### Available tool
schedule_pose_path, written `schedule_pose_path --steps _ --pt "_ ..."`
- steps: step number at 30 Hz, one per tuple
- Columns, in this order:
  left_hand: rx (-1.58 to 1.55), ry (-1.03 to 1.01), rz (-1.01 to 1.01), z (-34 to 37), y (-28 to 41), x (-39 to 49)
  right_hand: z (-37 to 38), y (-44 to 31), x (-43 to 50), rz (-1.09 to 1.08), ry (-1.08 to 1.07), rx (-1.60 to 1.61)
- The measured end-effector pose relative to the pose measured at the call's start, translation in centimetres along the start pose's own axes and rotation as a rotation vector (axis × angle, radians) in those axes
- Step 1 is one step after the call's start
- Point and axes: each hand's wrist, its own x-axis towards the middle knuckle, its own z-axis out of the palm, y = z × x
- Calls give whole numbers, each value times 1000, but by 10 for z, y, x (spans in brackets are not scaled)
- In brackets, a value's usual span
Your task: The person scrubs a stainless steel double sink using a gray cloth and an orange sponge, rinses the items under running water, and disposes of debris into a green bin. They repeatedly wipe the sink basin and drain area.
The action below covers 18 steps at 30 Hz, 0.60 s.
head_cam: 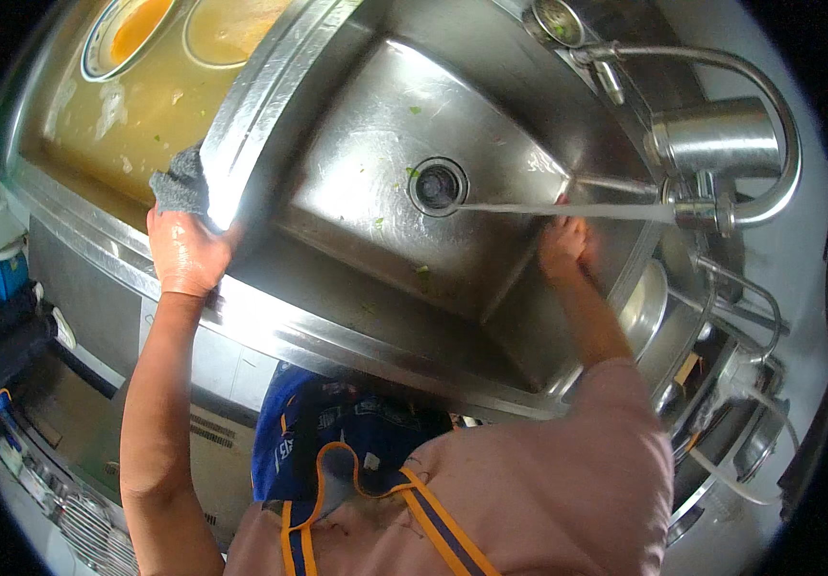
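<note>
My left hand holds a grey cloth against the metal divider between two stainless steel sink basins, at its near end. Inside the right basin, my right hand is by the right wall, just past the water stream; its fingers are blurred and partly hidden, so I cannot tell whether they hold anything. Water runs from the faucet toward the round drain. Small green leaf scraps lie on the basin floor.
Cloudy yellowish water fills the left basin, with a rimmed bowl and a clear round dish in it. A small metal strainer cup stands by the back rim. A metal bowl sits right of my right arm.
</note>
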Motion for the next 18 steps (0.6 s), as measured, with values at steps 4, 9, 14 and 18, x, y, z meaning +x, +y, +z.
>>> schedule_pose_path --steps 4,9,14,18 --pt "-58 73 80 -3 2 1 48 -50 -52 -1 232 497" --pt "-36 71 60 -3 4 1 -11 -113 -97 -27 5 1014" --pt "-25 72 68 -4 5 1 -97 -152 -59 -410 78 1266" --pt "-31 115 82 -4 7 1 -99 -92 -3 -500 41 1113"
